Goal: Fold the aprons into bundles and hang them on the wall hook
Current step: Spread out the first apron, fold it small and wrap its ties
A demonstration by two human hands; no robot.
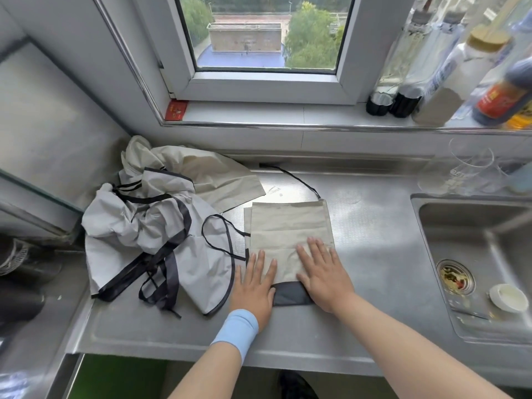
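Bright daylight pours through the window (259,33), glinting off the steel counter (374,226), edges bowed, bottles (460,67) upper right blurred.

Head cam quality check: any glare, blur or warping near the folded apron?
Head view: daylight from the window, soft sheen on the steel counter, no hard glare; folded apron, left hand and right hand sharp; bottles at the right edge smeared and stretched by the wide lens.
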